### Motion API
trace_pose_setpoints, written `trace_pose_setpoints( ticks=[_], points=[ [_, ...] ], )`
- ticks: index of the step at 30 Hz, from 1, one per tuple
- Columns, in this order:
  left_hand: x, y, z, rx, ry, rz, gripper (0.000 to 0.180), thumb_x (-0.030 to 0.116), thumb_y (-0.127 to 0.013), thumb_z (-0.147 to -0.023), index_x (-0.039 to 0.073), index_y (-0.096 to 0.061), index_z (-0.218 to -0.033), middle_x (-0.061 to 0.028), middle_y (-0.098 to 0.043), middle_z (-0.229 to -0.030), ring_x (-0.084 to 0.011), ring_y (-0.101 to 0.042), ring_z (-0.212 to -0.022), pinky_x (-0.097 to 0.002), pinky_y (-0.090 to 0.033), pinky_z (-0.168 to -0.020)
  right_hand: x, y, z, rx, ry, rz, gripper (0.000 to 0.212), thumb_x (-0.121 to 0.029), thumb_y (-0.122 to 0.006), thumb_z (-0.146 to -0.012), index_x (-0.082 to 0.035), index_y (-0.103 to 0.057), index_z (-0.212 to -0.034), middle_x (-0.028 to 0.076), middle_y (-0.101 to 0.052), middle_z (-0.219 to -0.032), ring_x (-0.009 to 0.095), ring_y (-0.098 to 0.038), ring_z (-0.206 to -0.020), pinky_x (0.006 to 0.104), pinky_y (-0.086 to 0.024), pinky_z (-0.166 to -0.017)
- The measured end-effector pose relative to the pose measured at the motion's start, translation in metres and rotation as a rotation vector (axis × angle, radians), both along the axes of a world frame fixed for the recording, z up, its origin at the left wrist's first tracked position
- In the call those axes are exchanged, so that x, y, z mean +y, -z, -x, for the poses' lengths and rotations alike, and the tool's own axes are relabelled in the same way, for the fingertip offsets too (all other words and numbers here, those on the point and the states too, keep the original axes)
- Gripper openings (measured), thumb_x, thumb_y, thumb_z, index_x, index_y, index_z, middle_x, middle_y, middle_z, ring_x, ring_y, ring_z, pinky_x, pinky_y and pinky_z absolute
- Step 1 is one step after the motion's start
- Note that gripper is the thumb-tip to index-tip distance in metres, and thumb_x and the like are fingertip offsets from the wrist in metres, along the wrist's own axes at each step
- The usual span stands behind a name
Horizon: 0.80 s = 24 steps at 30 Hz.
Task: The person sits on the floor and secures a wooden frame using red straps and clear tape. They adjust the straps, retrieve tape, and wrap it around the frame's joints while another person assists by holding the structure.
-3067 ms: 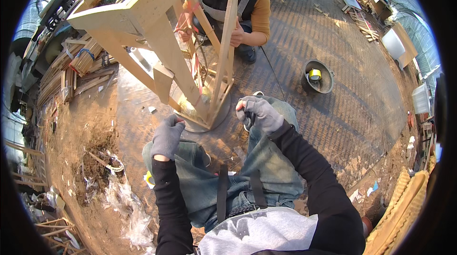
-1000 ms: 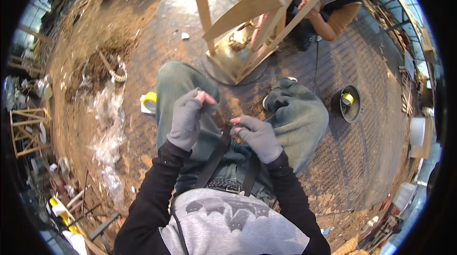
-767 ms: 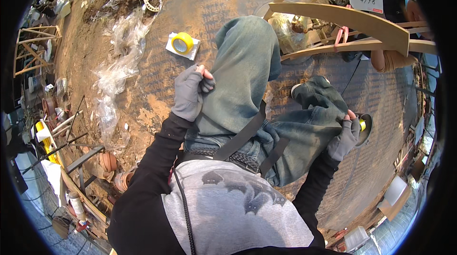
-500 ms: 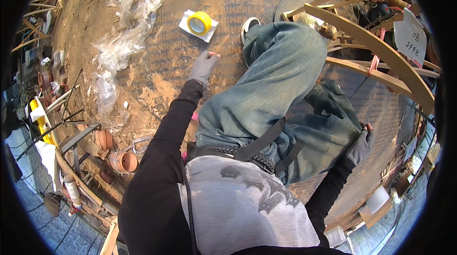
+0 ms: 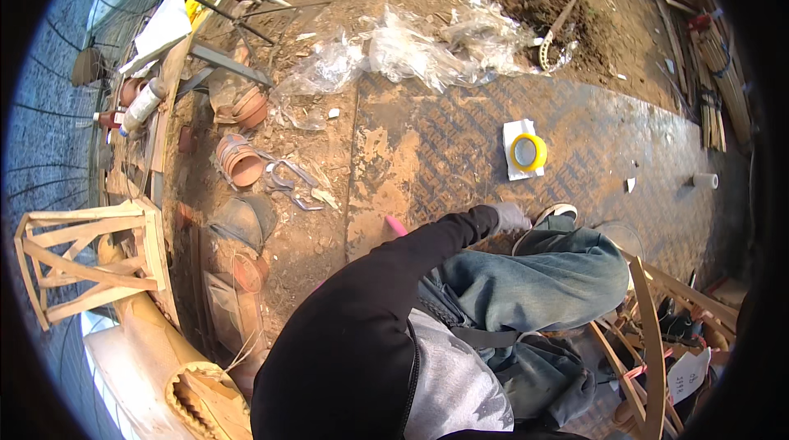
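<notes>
My left hand (image 5: 511, 216), in a grey glove, hangs above the dark printed board beside my shoe (image 5: 559, 211) and bent jeans leg. Nothing shows in it, but its fingers are blurred and partly hidden. Beyond the hand, a roll of yellow tape (image 5: 539, 154) lies on a folded white paper or packet (image 5: 514, 129), apart from my fingers. A pink object (image 5: 395, 225) pokes out past my left sleeve; its kind cannot be made out. My right hand is out of the picture.
Crumpled clear plastic sheeting (image 5: 403, 47) lies across the board's far edge. Terracotta pots (image 5: 244, 167) and a wooden stand (image 5: 86, 263) are at left. A curved wooden frame (image 5: 648, 345) with a paper sign (image 5: 689, 374) stands close on the right. A small white roll (image 5: 704, 181) lies farther right.
The view has swung to the left, bringing more pots and the wooden stand in. My left hand is now nearer my shoe and farther from the tape. My right hand has left the picture.
</notes>
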<state>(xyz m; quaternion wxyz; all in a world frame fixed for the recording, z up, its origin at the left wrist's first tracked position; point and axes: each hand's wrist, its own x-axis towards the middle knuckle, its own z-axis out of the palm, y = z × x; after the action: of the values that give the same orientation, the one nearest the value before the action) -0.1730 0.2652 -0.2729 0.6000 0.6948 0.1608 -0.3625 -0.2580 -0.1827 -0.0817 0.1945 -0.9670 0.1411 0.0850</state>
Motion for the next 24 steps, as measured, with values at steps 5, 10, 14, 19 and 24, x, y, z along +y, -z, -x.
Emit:
trace_pose_setpoints(
  ticks=[5, 10, 14, 19, 24],
  points=[
    [0.041, -0.058, 0.076, -0.126, 0.059, -0.392, 0.047, 0.043, -0.056, -0.081, 0.001, -0.065, -0.099, -0.0193, -0.065, -0.097, -0.0360, -0.062, -0.091, -0.0441, -0.046, -0.078, 0.023, 0.063, -0.098, 0.256, -0.395, -0.144, 0.023, -0.016, -0.055, -0.081, -0.002, -0.067, -0.094, 0.016, -0.067, -0.088, 0.024, -0.064, -0.082, 0.0336, -0.048, -0.075],
    [0.068, -0.081, 0.139, -0.147, 0.106, -0.510, 0.050, 0.046, -0.053, -0.080, 0.000, -0.065, -0.099, -0.0209, -0.064, -0.099, -0.0363, -0.061, -0.095, -0.0437, -0.045, -0.081, 0.032, 0.094, -0.118, 0.346, -0.580, -0.134, 0.022, -0.013, -0.054, -0.082, -0.001, -0.067, -0.096, 0.011, -0.069, -0.086, 0.017, -0.064, -0.082, 0.0277, -0.047, -0.076],
    [0.067, -0.074, 0.158, 0.140, 0.137, -0.536, 0.051, 0.045, -0.050, -0.082, 0.001, -0.065, -0.103, -0.0217, -0.063, -0.108, -0.0366, -0.059, -0.102, -0.0438, -0.044, -0.086, 0.050, 0.070, -0.104, 0.338, -0.454, -0.173, 0.025, -0.014, -0.053, -0.084, -0.001, -0.065, -0.101, 0.013, -0.068, -0.092, 0.019, -0.064, -0.087, 0.0300, -0.047, -0.079],
    [0.047, -0.048, 0.100, -0.003, 0.282, -0.533, 0.048, 0.042, -0.053, -0.076, 0.001, -0.067, -0.097, -0.0243, -0.063, -0.101, -0.0385, -0.060, -0.097, -0.0460, -0.045, -0.083, 0.057, 0.028, -0.074, 0.058, -0.182, -0.199, 0.025, -0.007, -0.052, -0.087, -0.002, -0.062, -0.109, 0.013, -0.066, -0.105, 0.022, -0.062, -0.100, 0.0299, -0.045, -0.089],
    [-0.001, -0.059, -0.007, -0.198, 0.041, -0.223, 0.029, 0.026, -0.060, -0.086, 0.002, -0.066, -0.102, -0.0096, -0.066, -0.092, -0.0151, -0.059, -0.085, -0.0289, -0.045, -0.077, 0.009, -0.023, 0.035, -0.513, -0.122, 0.007, 0.035, 0.005, -0.056, -0.081, -0.004, -0.061, -0.114, 0.009, -0.061, -0.116, 0.022, -0.058, -0.108, 0.0299, -0.044, -0.093]
  ],
)
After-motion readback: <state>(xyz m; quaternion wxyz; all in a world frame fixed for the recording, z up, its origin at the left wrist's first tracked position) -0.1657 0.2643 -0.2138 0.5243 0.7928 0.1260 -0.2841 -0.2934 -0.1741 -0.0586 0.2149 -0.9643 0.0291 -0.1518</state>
